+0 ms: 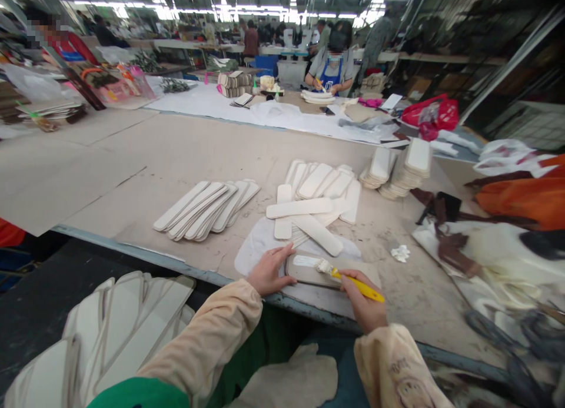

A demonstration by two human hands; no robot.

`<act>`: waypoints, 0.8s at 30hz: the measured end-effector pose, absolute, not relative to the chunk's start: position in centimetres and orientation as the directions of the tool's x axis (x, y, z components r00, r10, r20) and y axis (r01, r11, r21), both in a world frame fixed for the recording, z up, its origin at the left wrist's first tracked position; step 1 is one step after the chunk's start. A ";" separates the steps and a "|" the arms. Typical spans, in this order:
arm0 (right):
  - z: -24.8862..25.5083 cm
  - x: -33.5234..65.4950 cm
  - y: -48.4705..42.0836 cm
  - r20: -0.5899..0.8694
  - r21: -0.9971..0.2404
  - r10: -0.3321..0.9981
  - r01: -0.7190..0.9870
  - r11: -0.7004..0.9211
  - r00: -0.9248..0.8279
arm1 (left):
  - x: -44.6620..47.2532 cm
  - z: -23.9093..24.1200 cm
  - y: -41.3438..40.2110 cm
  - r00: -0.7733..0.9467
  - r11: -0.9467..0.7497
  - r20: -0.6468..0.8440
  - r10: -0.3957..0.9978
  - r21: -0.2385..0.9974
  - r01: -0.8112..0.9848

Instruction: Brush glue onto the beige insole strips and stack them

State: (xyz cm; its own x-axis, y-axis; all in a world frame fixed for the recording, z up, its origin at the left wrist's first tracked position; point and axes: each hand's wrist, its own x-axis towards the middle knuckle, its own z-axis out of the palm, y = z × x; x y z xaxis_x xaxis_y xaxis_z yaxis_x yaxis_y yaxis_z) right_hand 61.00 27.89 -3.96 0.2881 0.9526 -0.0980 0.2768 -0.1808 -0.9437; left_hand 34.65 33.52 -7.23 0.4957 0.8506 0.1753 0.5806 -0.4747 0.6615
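Observation:
My right hand grips the yellow handle of a brush, its bristles thick with white paste. The bristles touch a long, round-ended beige panel lying near the table's front edge. A wet white streak covers part of the panel's left half. At that panel's left end, my left hand holds it with thumb and fingers around the end. Just beyond lies a loose heap of white panels, some crossing others. Under this heap and the work spreads a white sheet.
Fanned white panels lie to the left, and stacked ones stand at the back right. More panels rest on a dark surface at lower left. A white crumpled lump and cloth bundles lie right. A co-worker sits opposite.

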 end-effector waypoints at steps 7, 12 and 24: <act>-4.3 66.6 26.9 -0.099 -0.914 0.880 0.307 -0.266 0.465 | 34.6 -7.0 33.4 0.493 -0.474 0.171 0.853 0.650 0.594; -4.5 70.1 26.6 -0.075 -0.886 0.826 0.342 -0.312 0.559 | 34.5 -7.0 33.5 0.497 -0.483 0.180 0.849 0.645 0.592; -3.7 64.4 26.4 -0.074 -0.980 0.939 0.150 -0.131 0.335 | 34.5 -7.8 33.6 0.511 -0.518 0.213 0.833 0.626 0.583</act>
